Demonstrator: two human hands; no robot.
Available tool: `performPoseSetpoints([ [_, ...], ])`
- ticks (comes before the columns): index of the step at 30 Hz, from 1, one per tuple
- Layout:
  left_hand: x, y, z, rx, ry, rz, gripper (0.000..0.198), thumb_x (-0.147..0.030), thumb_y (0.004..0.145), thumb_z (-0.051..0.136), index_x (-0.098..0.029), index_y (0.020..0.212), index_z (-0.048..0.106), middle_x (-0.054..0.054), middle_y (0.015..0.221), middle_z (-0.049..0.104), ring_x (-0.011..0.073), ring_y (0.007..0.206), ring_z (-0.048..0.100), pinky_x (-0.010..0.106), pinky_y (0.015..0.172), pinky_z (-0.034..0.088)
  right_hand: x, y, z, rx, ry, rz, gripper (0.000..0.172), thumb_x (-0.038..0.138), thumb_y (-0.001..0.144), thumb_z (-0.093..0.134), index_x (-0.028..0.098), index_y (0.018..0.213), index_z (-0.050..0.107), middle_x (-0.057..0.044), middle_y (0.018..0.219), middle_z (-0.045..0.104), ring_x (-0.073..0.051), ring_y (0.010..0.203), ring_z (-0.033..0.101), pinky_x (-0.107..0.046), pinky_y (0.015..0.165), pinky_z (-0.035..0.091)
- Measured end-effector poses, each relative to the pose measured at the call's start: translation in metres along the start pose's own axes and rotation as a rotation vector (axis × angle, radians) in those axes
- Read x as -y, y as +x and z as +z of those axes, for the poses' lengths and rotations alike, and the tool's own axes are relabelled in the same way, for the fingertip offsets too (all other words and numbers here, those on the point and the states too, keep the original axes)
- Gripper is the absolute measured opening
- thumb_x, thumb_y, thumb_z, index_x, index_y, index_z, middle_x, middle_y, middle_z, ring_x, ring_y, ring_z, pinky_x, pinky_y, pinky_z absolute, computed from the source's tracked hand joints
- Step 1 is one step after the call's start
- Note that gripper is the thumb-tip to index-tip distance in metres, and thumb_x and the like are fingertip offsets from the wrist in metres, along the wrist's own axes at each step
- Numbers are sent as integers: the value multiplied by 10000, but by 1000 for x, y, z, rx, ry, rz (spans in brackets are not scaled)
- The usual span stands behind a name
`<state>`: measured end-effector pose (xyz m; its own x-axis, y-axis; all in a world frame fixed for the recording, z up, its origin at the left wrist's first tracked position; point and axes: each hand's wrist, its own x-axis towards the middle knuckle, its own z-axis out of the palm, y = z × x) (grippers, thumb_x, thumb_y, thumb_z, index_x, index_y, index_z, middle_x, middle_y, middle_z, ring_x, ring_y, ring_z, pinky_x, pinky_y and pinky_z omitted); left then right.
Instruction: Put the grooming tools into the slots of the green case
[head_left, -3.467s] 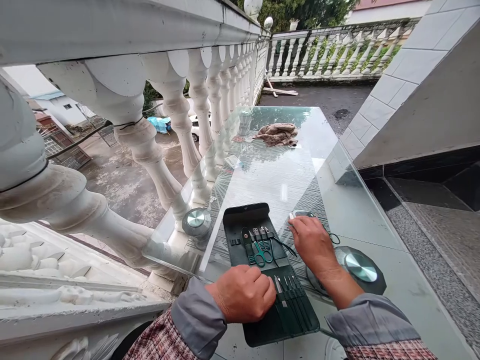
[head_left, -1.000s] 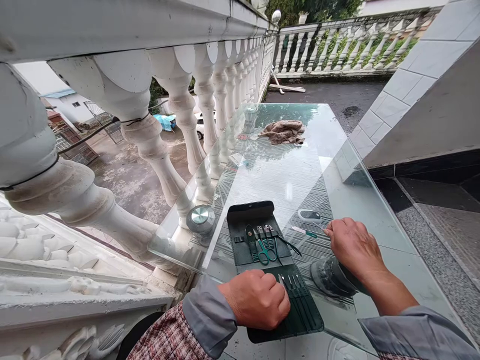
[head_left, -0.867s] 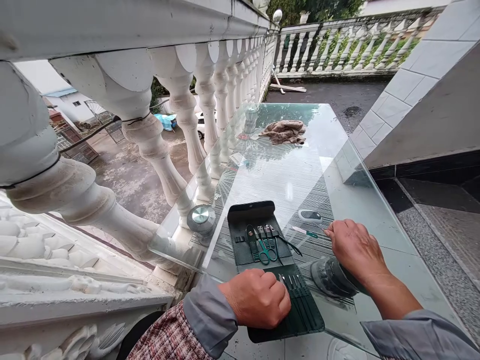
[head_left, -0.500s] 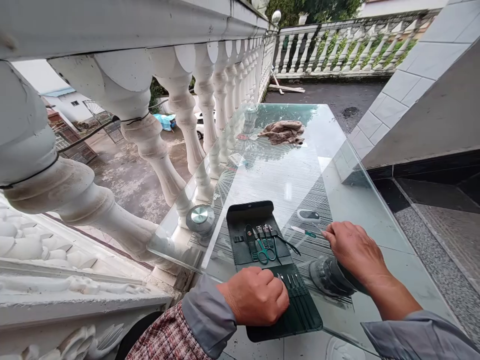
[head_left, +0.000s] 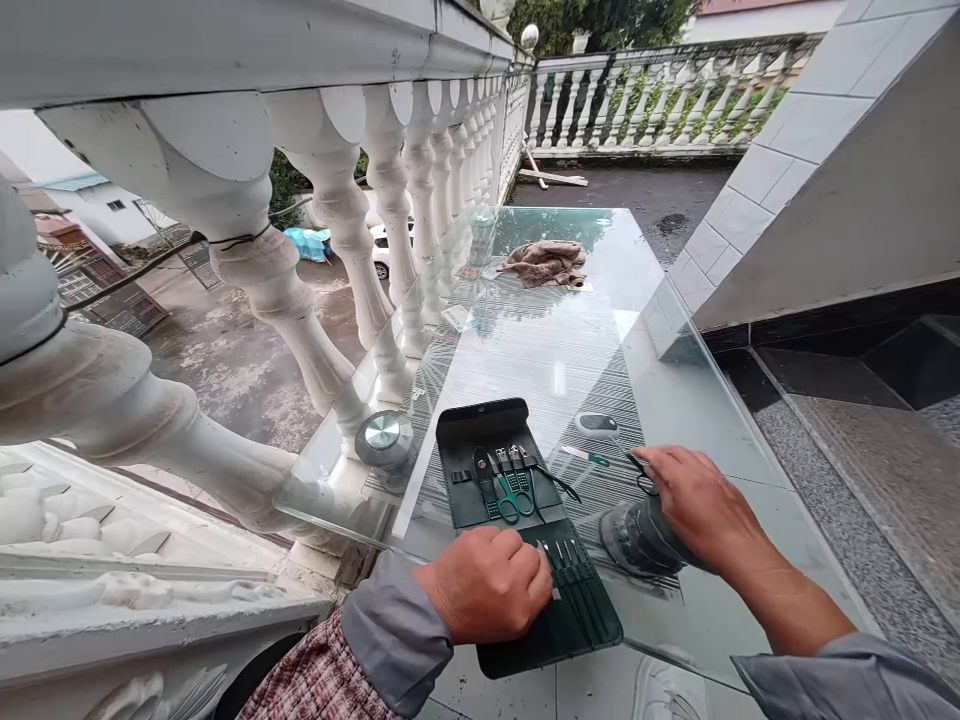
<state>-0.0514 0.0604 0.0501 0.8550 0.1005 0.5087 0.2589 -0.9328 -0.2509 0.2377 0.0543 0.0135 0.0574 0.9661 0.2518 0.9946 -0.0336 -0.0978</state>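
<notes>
My left hand (head_left: pixel 487 585) is a closed fist over the lower flap of a dark green manicure case (head_left: pixel 517 640); what its curled fingers hold is hidden. The case lies unfolded on the glass table. In its upper part are green-handled scissors (head_left: pixel 514 500), nail clippers (head_left: pixel 502 460) and other tools. Several thin metal tools (head_left: pixel 574 565) sit in slots in the lower flap. My right hand (head_left: pixel 694 500) pinches a small dark thing (head_left: pixel 643 476), too small to name, above the table. Left of its fingertips lies a green-handled nail file (head_left: pixel 586 456).
A grey and white oval item (head_left: pixel 598 426) lies beyond the file. Round metal-topped table supports (head_left: pixel 384 435) show through the glass tabletop (head_left: pixel 682 400). A crumpled brown cloth (head_left: pixel 544 264) lies at the far end. White balusters (head_left: pixel 334 190) line the left; a tiled wall (head_left: pixel 787 150) slants at right.
The view has shifted slightly, moving the scene left. My right hand has drawn a little away from the file and shows more of the dark thing. My left fist stays over the case.
</notes>
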Motion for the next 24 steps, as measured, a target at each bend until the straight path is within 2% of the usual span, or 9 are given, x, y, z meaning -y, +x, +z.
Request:
performPoseSetpoints([
  [4,1,0,-2,7,10,-11,107,-159,878,459,-123,803,527,-19,590,446,117,496,430,276,417,269,4,-33,3,-68,-26,-161,350,269,913,336,140,1075,618,-127,1117,619,-247,1047,526,-375,855,442],
  [10,-1,2,-1,34,26,-25,61,-163,874,469,-122,859,512,-27,593,458,113,504,451,261,431,276,22,-87,-10,-178,-48,-280,411,406,908,384,139,1152,580,-140,1149,610,-261,1072,531,-392,846,440],
  [15,-3,4,3,32,11,-4,87,-155,884,435,-124,859,512,-24,593,459,118,503,449,265,427,287,26,-115,-19,-207,-4,-379,492,492,845,487,155,1199,547,-141,1140,619,-259,1047,557,-397,846,450],
  [20,-4,4,8,52,5,20,106,-143,884,420,-123,847,518,-19,594,462,117,503,445,258,432,300,25,-127,-22,-230,31,-495,351,282,866,509,157,1190,561,-132,1096,646,-233,991,598,-379,817,484],
  [24,-5,5,8,35,-11,30,100,-137,872,439,-117,847,534,-17,592,468,120,502,444,263,425,302,29,-132,-25,-238,65,-535,332,171,863,485,153,1180,581,-129,1064,663,-227,955,624,-362,786,512],
])
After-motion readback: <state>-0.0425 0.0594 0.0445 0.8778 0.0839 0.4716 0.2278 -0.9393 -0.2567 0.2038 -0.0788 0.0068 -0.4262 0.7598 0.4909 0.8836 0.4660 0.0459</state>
